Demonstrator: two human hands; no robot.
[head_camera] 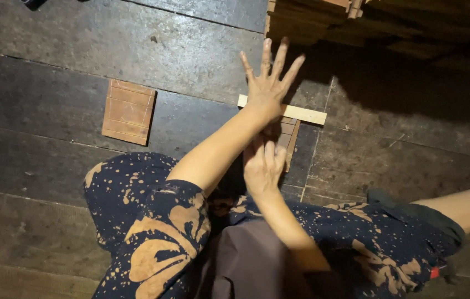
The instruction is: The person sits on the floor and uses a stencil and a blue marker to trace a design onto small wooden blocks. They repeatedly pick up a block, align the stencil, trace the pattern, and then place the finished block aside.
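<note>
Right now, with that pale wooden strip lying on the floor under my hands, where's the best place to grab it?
Probably its right end. The pale wooden strip lies flat on the floor planks, running left to right, and that end sticks out bare past the left hand. Pinch its long edges from above; the middle is covered, with the right hand just below.

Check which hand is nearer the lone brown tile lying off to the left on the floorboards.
Left. The left hand, fingers spread, sits over the pale wooden strip, right of the brown tile. The right hand is lower, by the partly hidden tile, slightly farther.
</note>
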